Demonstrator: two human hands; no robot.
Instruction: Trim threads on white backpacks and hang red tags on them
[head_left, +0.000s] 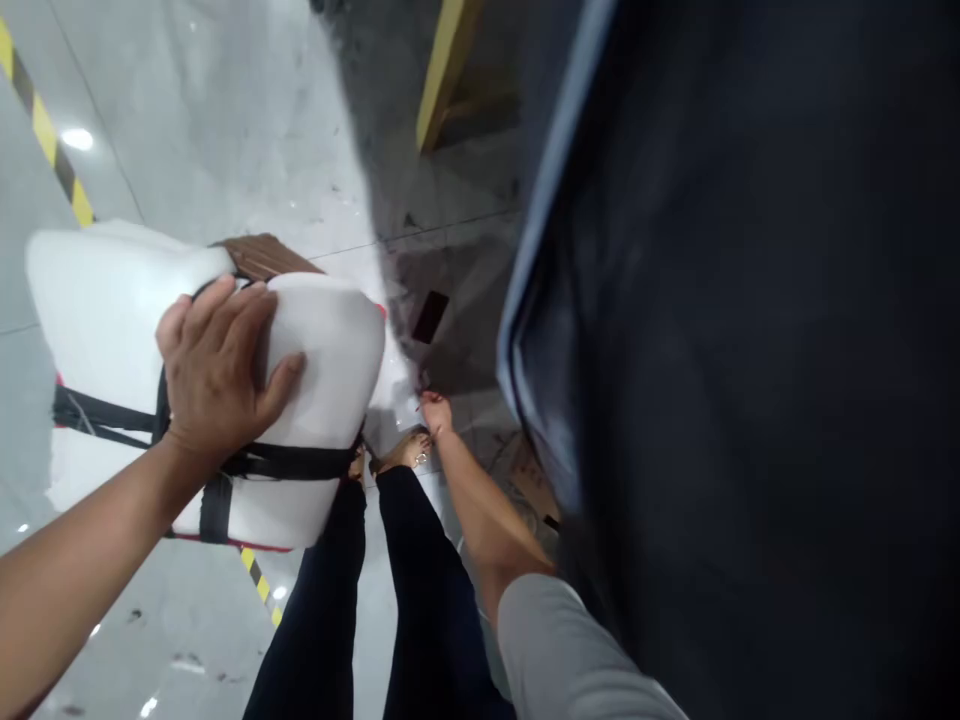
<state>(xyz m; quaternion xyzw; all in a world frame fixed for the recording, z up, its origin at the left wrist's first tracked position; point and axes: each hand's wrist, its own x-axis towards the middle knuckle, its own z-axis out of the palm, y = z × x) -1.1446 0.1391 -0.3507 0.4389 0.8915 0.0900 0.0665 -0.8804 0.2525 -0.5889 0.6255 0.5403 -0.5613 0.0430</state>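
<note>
1. no brand or readable writing is seen – the picture is blurred.
2. a glossy grey floor (225,120) is crossed by yellow-black tape (52,150) at far left.
3. a white bundle (330,380), bound with black straps (285,462), is gripped at the left by the left hand (217,375).
4. the right hand (436,412) hangs near dark fabric (750,350) – its grip cannot be told.
</note>
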